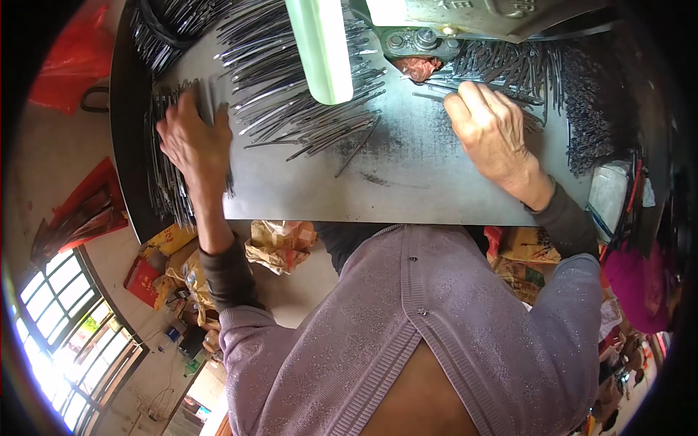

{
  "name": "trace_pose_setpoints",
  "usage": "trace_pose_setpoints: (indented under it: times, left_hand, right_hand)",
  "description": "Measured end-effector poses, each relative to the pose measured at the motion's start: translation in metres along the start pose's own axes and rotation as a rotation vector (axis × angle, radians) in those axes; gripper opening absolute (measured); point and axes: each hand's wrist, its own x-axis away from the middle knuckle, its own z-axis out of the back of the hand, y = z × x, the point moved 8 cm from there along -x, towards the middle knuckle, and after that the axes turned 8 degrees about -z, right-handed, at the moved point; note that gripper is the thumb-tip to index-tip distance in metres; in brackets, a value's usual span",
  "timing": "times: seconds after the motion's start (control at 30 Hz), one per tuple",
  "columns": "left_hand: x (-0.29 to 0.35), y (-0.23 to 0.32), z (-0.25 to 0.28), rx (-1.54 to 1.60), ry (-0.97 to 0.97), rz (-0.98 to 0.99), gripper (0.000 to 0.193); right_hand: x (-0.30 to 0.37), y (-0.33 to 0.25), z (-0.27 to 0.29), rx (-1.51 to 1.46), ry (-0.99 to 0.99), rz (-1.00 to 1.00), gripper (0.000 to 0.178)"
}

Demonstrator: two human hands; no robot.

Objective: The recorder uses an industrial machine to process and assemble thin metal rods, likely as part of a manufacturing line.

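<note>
On the left of the metal table my left hand rests over a bundle of thin dark metal strips, its thumb spread away from the bent fingers. Further right, my right hand has its fingers curled together just below the machine. A thin metal strip runs to its fingertips, which are partly hidden. Between my hands lies a wide row of similar strips. Another heap of strips lies beyond my right hand. The machine's bolted metal block stands over a reddish wad.
A pale green guard hangs over the middle row. More dark pieces are piled at the right, near a whitish box. The table's front edge runs close to my body. Crumpled bags lie below it.
</note>
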Motion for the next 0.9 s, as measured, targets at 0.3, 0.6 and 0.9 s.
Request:
trace_pose_setpoints:
  times: [0.3,0.6,0.9]
  left_hand:
    - [0.047,0.150,-0.013,0.546,-0.121,-0.046,0.008]
    - [0.005,0.154,-0.009,0.947,-0.154,0.055,0.008]
    - [-0.031,0.164,-0.034,1.091,-0.006,0.075,0.020]
  right_hand:
    - [-0.002,0.024,0.004,-0.211,-0.002,-0.191,0.012]
    - [-0.011,0.022,-0.002,-0.777,-0.107,-0.410,0.011]
    - [-0.004,0.041,-0.035,-1.264,-0.071,-0.687,0.012]
